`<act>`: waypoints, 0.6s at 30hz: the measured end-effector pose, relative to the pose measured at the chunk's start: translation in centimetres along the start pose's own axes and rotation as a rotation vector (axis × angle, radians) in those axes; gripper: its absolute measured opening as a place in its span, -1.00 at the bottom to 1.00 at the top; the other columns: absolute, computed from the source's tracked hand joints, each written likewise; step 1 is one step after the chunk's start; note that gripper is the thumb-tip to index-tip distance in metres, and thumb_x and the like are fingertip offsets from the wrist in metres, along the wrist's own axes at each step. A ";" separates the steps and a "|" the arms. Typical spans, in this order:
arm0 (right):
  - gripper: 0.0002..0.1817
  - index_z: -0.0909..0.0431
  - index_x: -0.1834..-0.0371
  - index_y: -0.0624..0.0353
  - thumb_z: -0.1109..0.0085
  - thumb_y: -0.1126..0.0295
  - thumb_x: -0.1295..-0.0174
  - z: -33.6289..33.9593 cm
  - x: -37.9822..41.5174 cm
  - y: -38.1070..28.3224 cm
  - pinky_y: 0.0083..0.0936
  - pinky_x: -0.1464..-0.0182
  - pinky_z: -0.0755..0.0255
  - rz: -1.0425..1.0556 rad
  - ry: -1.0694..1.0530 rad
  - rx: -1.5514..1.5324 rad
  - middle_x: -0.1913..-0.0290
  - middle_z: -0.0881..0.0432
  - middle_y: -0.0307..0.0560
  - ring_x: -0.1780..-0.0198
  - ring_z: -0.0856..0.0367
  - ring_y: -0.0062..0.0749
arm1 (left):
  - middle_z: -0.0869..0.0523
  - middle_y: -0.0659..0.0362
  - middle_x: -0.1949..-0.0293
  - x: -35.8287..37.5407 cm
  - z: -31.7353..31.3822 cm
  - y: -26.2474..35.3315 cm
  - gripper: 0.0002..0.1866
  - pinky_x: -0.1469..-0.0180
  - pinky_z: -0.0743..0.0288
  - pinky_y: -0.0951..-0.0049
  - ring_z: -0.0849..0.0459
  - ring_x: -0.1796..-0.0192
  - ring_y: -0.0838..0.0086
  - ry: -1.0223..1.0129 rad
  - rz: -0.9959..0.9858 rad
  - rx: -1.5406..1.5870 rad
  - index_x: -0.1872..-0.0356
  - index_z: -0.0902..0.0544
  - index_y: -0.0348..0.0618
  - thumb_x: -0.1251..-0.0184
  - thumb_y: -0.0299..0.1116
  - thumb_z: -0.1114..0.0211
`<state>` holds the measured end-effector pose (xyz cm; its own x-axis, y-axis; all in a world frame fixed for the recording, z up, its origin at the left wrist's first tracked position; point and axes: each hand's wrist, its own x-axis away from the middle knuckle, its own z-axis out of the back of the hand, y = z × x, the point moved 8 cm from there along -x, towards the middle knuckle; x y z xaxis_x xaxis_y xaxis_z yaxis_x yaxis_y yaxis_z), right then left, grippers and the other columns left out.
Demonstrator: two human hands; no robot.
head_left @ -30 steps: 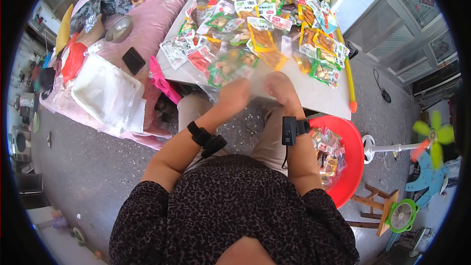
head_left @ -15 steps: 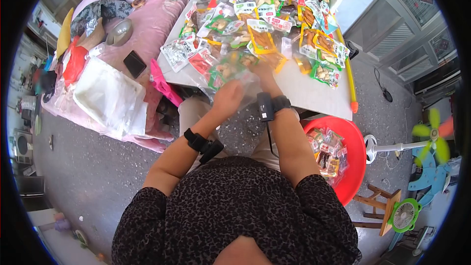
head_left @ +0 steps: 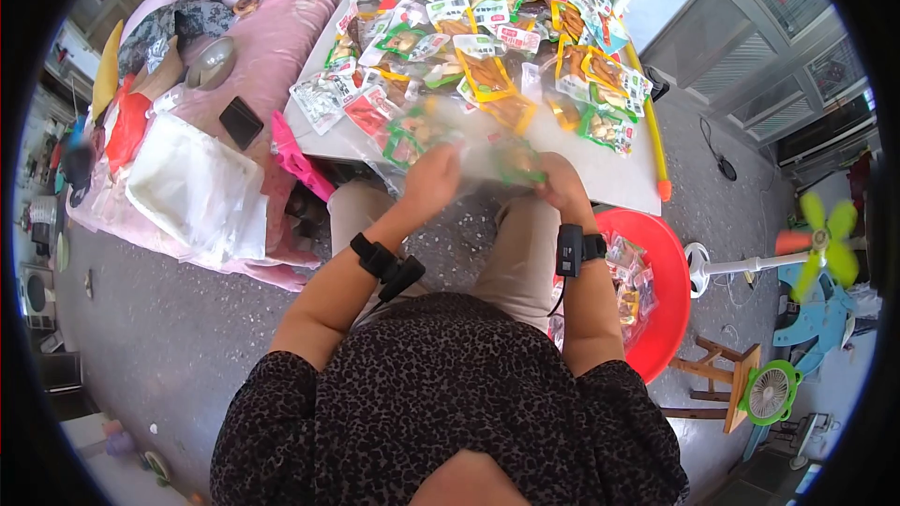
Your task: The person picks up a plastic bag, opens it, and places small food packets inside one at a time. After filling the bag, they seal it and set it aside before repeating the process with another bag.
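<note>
At the table's near edge, my left hand (head_left: 433,180) is closed on a clear plastic bag (head_left: 382,167). Red and green-edged snack packets (head_left: 412,134) show in or behind the bag's film. To the right, my right hand (head_left: 563,184) grips a green snack packet (head_left: 517,161), which is smeared by motion. A gap separates this packet from my left hand. Beyond both hands lies a heap of colourful snack packets (head_left: 487,14), with a yellow-edged one (head_left: 487,75) closest to the middle.
A red tub (head_left: 667,319) holding packed bags stands on the floor at right. A yellow pole (head_left: 649,122) runs along the table's (head_left: 614,178) right edge. The pink-covered bed (head_left: 272,37) at left carries white plastic sheets (head_left: 192,187) and a phone (head_left: 241,123). Fans stand far right.
My right hand has pulled back from the packets on the table and moved right, now with a green packet in it. My left hand stays on the bag. The view has shifted slightly.
</note>
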<state>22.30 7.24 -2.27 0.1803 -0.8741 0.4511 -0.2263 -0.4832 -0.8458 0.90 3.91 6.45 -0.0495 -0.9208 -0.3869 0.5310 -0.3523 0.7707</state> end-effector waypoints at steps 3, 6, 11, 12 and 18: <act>-0.89 -0.36 0.38 0.22 0.00 0.52 0.00 0.2 2.5 0.5 -0.76 0.71 -0.19 0.028 -0.094 -0.282 0.58 -0.44 -0.21 0.69 -0.32 -0.59 | -0.51 -0.03 0.45 -0.1 -0.7 -0.3 -0.88 0.33 -0.35 0.31 -0.50 0.35 0.12 0.026 -0.008 0.013 0.39 -0.44 -0.21 -0.10 -0.40 0.00; -0.81 -0.36 0.26 0.22 0.00 0.46 -0.03 -0.1 4.4 1.7 -0.75 0.61 -0.31 0.124 -0.078 -0.418 0.47 -0.47 -0.22 0.58 -0.41 -0.58 | -0.51 -0.04 0.46 -0.6 -1.7 -0.8 -0.88 0.34 -0.34 0.29 -0.50 0.35 0.10 0.018 0.002 0.004 0.39 -0.43 -0.20 -0.10 -0.39 0.00; -0.89 -0.34 0.30 0.19 0.09 0.51 -0.08 -4.1 3.7 3.4 -0.65 0.59 -0.35 0.091 0.037 -0.545 0.46 -0.50 -0.16 0.50 -0.49 -0.46 | -0.51 -0.05 0.45 -1.4 -3.8 -0.7 -0.88 0.34 -0.33 0.26 -0.50 0.34 0.09 -0.071 0.054 -0.075 0.41 -0.41 -0.20 -0.09 -0.38 0.01; -0.88 -0.34 0.29 0.18 0.09 0.49 -0.09 -5.2 3.2 3.5 -0.65 0.58 -0.35 0.065 -0.010 -0.514 0.47 -0.50 -0.16 0.50 -0.49 -0.46 | -0.51 -0.04 0.45 -1.4 -4.3 -0.8 -0.88 0.34 -0.33 0.25 -0.49 0.34 0.09 -0.108 0.067 -0.097 0.42 -0.41 -0.19 -0.09 -0.37 0.01; -0.83 -0.36 0.28 0.17 0.00 0.41 -0.04 -5.8 3.0 4.4 -0.69 0.59 -0.31 -0.123 -0.123 -0.242 0.48 -0.49 -0.16 0.51 -0.49 -0.49 | -0.50 -0.03 0.48 -1.1 -5.8 -1.4 -0.86 0.36 -0.31 0.16 -0.48 0.36 0.06 -0.191 0.023 -0.257 0.46 -0.40 -0.19 -0.07 -0.35 0.06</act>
<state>16.27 2.20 -3.04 0.3320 -0.8026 0.4955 -0.4147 -0.5960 -0.6876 5.15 6.40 2.86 -0.1805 -0.9513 -0.2499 0.7288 -0.3000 0.6155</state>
